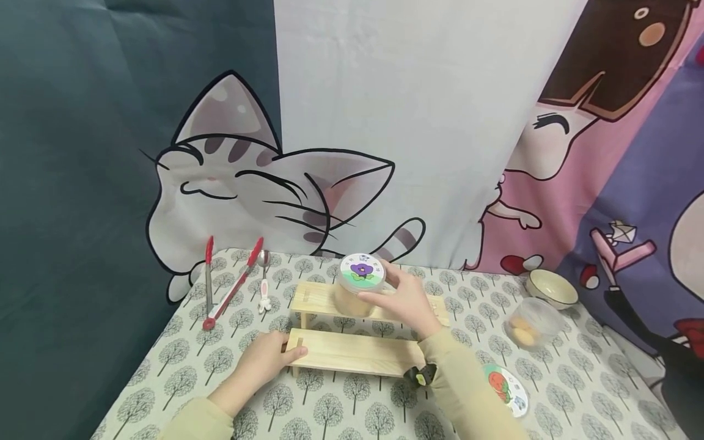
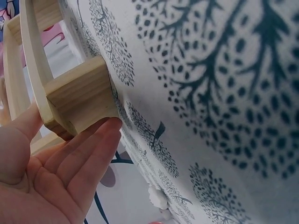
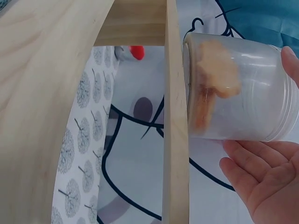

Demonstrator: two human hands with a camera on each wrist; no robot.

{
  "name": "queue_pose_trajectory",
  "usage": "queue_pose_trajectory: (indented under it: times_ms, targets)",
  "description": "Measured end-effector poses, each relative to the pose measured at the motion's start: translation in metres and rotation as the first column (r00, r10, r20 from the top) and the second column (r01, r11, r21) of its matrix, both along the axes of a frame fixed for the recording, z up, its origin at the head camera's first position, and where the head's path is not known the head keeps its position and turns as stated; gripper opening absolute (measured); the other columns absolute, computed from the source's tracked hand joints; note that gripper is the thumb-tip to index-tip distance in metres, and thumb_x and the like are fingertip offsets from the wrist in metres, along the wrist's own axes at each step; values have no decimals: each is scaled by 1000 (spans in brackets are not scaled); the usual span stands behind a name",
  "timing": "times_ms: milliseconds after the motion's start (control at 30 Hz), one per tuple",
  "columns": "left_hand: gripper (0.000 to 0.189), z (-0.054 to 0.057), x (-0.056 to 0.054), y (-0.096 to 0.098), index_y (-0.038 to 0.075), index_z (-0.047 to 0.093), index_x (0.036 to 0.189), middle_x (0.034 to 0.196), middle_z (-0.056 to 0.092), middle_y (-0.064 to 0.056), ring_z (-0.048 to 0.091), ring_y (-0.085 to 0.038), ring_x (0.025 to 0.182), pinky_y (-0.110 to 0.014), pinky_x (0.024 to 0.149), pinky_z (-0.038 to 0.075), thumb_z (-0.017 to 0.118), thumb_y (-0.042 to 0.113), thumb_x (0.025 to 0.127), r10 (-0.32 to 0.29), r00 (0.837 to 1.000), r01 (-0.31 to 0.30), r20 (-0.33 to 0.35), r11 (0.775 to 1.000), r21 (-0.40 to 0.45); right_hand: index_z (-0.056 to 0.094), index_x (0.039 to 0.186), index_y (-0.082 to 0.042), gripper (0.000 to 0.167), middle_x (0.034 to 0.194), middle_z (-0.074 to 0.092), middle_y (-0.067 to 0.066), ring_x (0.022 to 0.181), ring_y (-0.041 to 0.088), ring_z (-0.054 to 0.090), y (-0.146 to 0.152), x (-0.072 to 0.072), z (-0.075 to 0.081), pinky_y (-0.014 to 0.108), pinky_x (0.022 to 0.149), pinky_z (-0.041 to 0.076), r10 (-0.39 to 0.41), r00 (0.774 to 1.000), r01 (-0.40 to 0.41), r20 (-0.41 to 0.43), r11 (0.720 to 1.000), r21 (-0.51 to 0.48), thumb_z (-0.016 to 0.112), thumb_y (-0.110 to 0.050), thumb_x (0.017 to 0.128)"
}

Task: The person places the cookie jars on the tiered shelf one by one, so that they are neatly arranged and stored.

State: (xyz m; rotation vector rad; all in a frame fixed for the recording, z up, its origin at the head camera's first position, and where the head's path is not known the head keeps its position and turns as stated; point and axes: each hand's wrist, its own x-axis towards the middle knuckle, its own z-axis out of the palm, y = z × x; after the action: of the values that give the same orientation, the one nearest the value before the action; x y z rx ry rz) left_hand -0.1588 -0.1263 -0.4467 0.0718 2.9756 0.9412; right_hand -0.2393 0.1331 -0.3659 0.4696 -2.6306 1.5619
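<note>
A two-step wooden rack [image 1: 357, 352] stands on the tree-patterned cloth. On its upper step sits a clear plastic jar [image 3: 219, 88] with a purple-flower lid [image 1: 362, 271] and tan, biscuit-like pieces at the bottom. My right hand [image 1: 404, 299] holds the jar from its right side, thumb in front and fingers behind. At the lower step's left end, my left hand [image 1: 269, 357] grips the rack, with the thumb on top. The left wrist view shows those fingers [image 2: 100, 144] against the rack's leg [image 2: 86, 95].
Red-tipped tongs [image 1: 228, 293] and a spoon [image 1: 264, 284] lie at the left. To the right are an open clear jar [image 1: 541, 321] with tan pieces, a cream bowl [image 1: 552, 288] and a loose lid [image 1: 507, 390]. A printed curtain [image 1: 429, 122] hangs behind the table.
</note>
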Motion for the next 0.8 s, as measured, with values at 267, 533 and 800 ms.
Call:
queue_pose_trajectory:
  times_ms: [267,533,800]
  targets:
    - [31,1,0,0,12,73,92,67,62,2,48,-12,55,-35,60,45,71,41,81,-8,1000,8,-11,1000,-9,50,137,-19,87,139,51,2,125,23,51,-11,-4,-2,46,104,37,20,999,-19,-44,999,28,85,-48,63]
    - [30,2,1,0,13,72,92,69,63,1,49,-12,56,-36,61,46,71,40,81,-13,1000,13,-17,1000,0,52,134,-18,80,129,59,-1,121,20,55,-16,-9,-5,40,102,41,56,995,-54,-82,998,22,85,-42,65]
    - [28,3,1,0,13,72,90,70,64,1,49,-11,57,-37,62,47,71,39,81,-8,1000,8,-18,1000,10,52,134,-15,79,128,60,-1,119,19,56,-18,-9,-6,38,101,42,60,993,-59,-99,998,17,85,-39,66]
